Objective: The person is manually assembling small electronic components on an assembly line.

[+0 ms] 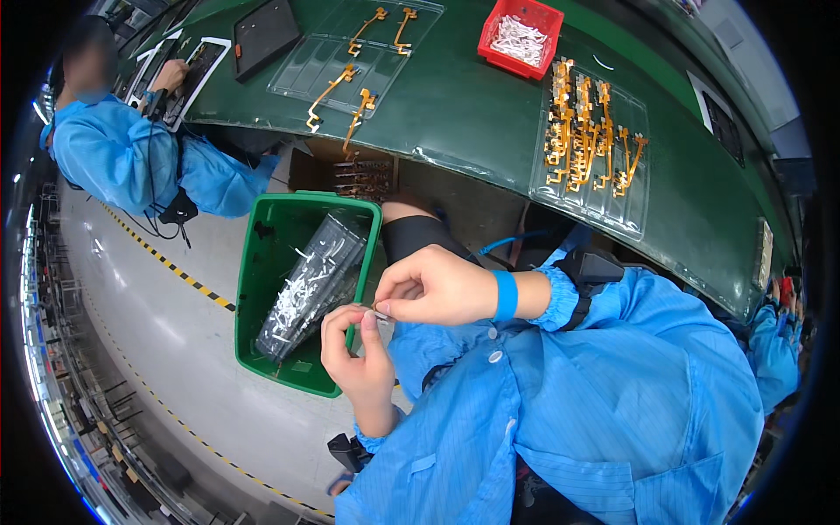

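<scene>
Where the hands meet: left hand (354,354) and right hand (442,284) both pinch a small piece (381,313) in their fingertips, near the right rim of the green bin (302,376); too tiny to identify.
Bin scraps: white scraps (302,293) heaped on plastic, suggesting much already done.
Right tray (628,213): orange strips (582,131), crowded left, looser right.
Left tray (302,77): four strips, spaced apart.
Red tub (507,63): white pieces (518,41), far side, between trays.
Held piece: seems unfinished; which tray holds finished strips, cannot tell.
</scene>
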A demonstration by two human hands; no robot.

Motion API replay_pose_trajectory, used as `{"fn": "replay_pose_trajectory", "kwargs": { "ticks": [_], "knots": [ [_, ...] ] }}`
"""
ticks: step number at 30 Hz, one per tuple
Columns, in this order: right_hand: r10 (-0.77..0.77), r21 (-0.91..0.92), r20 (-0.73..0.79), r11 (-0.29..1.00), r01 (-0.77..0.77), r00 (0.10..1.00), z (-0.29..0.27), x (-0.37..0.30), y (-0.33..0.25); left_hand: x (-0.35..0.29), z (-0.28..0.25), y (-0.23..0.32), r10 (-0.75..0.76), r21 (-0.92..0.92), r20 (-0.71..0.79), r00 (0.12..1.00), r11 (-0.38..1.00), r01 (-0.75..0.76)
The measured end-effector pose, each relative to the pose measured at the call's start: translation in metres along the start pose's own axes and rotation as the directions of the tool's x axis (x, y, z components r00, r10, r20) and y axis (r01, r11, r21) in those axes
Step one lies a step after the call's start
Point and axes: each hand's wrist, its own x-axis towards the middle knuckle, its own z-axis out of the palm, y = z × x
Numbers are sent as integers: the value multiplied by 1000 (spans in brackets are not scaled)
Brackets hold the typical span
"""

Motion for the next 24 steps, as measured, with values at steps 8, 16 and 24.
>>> {"fn": "replay_pose_trajectory", "kwargs": {
  "ticks": [8,16,24],
  "knots": [
    [42,-79,-3,996,-42,999,2,3,-1,3,-8,-5,-198,-275,179,964,931,242],
    [31,-206,-62,978,-43,998,4,4,-1,3,-7,-14,-106,-145,175,979,981,132],
    [88,-5,-144,996,-90,986,13,8,6,0,-1,-28,437,355,125,891,819,-451]
  ]
}}
